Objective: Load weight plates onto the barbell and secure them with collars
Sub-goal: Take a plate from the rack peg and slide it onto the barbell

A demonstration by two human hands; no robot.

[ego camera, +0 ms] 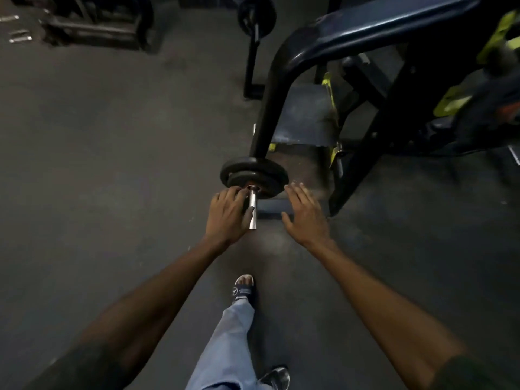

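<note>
- A round white emblem with a line of small print marks the strap of the dark slide sandal (244,290) on the forward foot at lower centre; the lettering is too small to read, and no writing can be made out on the plates.
- The chrome steel barbell sleeve (252,210) juts toward the viewer at the centre of the frame, carrying two black round iron weight plates (254,173), the smaller one in front of the larger; the rest of the bar is hidden behind them.
- Whether a collar sits against the front plate is hard to tell; only a reddish ring shows around the bore.
- The person's left hand (226,213) wraps the sleeve from its left side, fingers curled around the chrome just below the plates, forearm stretched up from lower left.
- The right hand (304,210) hovers just right of the plates, fingers straight and spread, palm down, grasping nothing.
- A dark blue padded bench on a black tubular steel frame (284,77) with yellow-green fittings fills the upper right, cut off by the edge.
- A second small black plate (256,16) on a stand at top centre and a dark rack (95,23) at upper left are blurred.
- Light blue trouser leg (225,347) at bottom centre over the grey rubber floor (98,164).
</note>
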